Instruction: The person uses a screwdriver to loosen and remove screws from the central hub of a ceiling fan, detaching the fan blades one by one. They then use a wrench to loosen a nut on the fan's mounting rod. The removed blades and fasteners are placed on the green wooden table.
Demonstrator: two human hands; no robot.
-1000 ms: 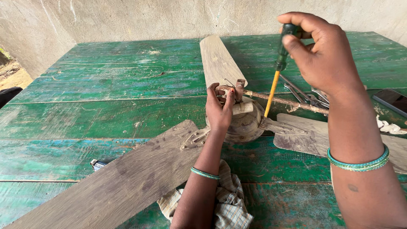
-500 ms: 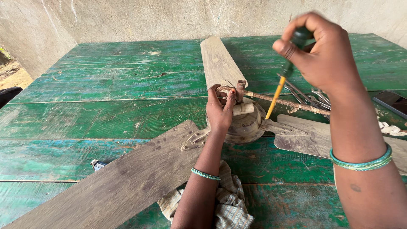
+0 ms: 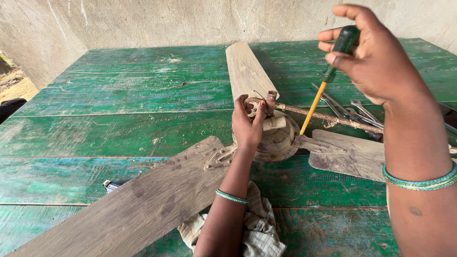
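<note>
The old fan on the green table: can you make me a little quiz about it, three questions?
1. True or false: the left hand rests on the fan's motor hub.
2. Which tool does the right hand hold? A) hammer B) screwdriver with green handle and yellow shaft C) paintbrush
3. Fill in: a checked ___ lies under the left forearm, on the green table.

Key
1. True. The hand sits on top of the hub, beside the rusty rod.
2. B. Its tip points down toward the hub.
3. Cloth.
</note>
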